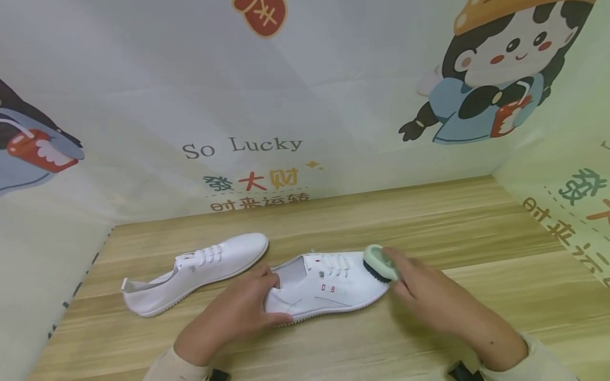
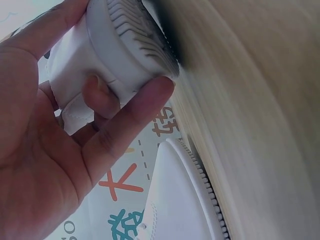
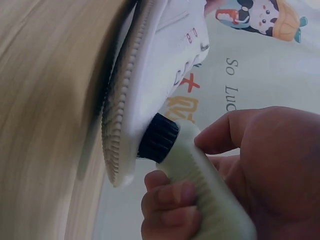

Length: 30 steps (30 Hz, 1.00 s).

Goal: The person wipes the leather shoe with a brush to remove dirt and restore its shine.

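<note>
Head view: brush [image 1: 379,259] touches shoe [image 1: 305,299] near toe edge [image 1: 377,296]; tabletop [image 1: 495,254] extends rightward.

- left sleeve [image 1: 176,366]: pale cream cloth, plain, cut off by the lower edge of the head view
- right sleeve [image 1: 531,362]: the same pale cream, its end circling the forearm in a soft, slightly loose edge
- both sleeves stop short of the wrists, so wrists and part of each forearm are bare
- left black piece [image 1: 219,375]: small, dark, at the inner side of the left wrist, mostly out of frame
- right black piece [image 1: 464,372]: blocky and angular, at the inner side of the right wrist
- left hand [image 1: 244,304]: bare, palm creases visible up close
- right hand [image 1: 421,288]: bare, nails short
</note>
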Motion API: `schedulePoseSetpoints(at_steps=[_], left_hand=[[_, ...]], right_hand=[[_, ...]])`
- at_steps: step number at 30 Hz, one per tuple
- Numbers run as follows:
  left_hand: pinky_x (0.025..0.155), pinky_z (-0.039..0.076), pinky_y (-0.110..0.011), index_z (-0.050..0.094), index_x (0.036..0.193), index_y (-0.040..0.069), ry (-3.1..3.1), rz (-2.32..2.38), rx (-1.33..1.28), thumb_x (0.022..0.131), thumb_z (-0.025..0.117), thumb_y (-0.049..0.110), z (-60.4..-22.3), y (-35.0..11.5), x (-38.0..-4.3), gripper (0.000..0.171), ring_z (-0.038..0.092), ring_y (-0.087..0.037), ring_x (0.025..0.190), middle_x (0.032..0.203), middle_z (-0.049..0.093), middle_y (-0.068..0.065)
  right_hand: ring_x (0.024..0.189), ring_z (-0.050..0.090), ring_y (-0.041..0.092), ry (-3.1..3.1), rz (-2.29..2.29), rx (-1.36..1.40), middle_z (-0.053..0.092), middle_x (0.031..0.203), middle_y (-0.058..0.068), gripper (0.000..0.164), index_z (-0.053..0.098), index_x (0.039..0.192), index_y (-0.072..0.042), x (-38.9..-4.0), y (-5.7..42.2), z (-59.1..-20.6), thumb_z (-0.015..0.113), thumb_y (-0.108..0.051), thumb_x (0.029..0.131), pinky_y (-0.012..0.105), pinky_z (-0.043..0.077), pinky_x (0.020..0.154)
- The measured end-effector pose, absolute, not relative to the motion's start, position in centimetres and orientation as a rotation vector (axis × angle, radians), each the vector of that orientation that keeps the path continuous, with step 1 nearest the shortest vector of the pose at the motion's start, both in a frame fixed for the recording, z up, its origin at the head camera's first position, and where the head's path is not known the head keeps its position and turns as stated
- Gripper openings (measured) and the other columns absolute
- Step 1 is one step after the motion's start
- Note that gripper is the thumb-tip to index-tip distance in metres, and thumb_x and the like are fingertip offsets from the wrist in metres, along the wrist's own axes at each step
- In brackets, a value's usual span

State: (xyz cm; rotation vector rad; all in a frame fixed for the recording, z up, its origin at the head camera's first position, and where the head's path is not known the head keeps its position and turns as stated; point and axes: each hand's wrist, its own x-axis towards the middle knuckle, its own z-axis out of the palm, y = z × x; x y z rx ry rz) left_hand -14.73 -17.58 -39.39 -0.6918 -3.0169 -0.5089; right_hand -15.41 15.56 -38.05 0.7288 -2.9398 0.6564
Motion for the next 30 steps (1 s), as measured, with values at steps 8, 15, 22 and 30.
schedulePoseSetpoints(at_steps=[8,15,22,30], left_hand=[[0.067,0.045,-0.024,0.063,0.091,0.015,-3.011,-0.523,-0.695,0.066,0.081,0.050,-39.3,-17.6,-14.7,0.047,0.046,-0.005,0.072,0.092,0.048,0.008],[0.067,0.044,-0.023,0.063,0.090,0.015,-3.000,-0.514,-0.709,0.066,0.082,0.049,-39.2,-17.5,-14.8,0.046,0.047,-0.005,0.072,0.092,0.048,0.009],[0.066,0.043,-0.022,0.062,0.088,0.016,-2.987,-0.516,-0.721,0.065,0.082,0.049,-39.4,-17.5,-14.8,0.045,0.046,-0.005,0.072,0.091,0.048,0.009],[0.067,0.044,-0.023,0.062,0.088,0.015,-2.987,-0.504,-0.717,0.065,0.083,0.049,-39.4,-17.5,-14.7,0.046,0.046,-0.006,0.072,0.091,0.048,0.008]], right_hand=[[0.106,0.060,0.039,-2.933,0.610,0.725,0.058,0.120,0.025,0.054,0.032,0.148,-0.013,-15.4,15.3,-38.4,0.050,-0.021,0.098,0.052,0.050,0.084],[0.094,0.064,0.038,-2.954,0.515,0.658,0.060,0.114,0.026,0.055,0.033,0.148,-0.011,-15.5,15.7,-38.1,0.051,-0.021,0.097,0.049,0.054,0.071],[0.073,0.057,0.016,-2.998,0.560,0.682,0.062,0.111,0.018,0.051,0.036,0.145,-0.006,-15.2,16.1,-37.4,0.048,-0.016,0.096,0.035,0.049,0.063],[0.116,0.056,0.035,-2.923,0.619,0.800,0.055,0.131,0.019,0.053,0.036,0.146,-0.008,-14.9,15.6,-37.8,0.053,-0.018,0.097,0.050,0.046,0.093]])
